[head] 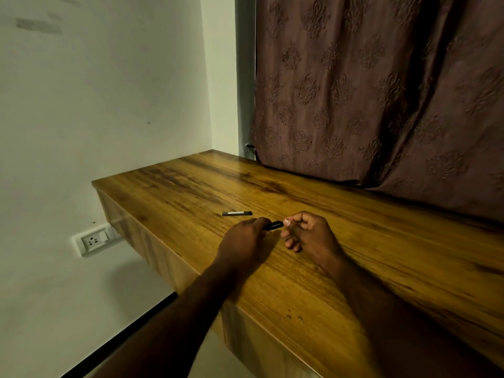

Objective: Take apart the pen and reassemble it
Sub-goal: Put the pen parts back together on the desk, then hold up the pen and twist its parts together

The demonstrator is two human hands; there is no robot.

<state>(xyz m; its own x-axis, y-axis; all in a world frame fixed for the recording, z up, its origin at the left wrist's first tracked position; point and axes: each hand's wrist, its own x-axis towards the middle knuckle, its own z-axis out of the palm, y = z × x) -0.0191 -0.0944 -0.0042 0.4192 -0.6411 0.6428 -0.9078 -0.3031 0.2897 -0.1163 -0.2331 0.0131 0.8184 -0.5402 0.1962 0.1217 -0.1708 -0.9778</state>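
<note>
The short black plastic pen barrel (273,225) sits just above the brown wooden tabletop (354,255). The left hand (245,238) curls round its left end and the right hand (308,236) pinches its right end. A slim black-and-grey pen piece (236,213) lies loose just beyond, so the pen seems partly dismantled; the next move probably needs a steady twist or pull.

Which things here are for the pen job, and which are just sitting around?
For the job: the black pen piece, held between the left hand and the right hand; the loose pen part lying on the table.

Just around: the wooden table, the curtain, the wall socket.
</note>
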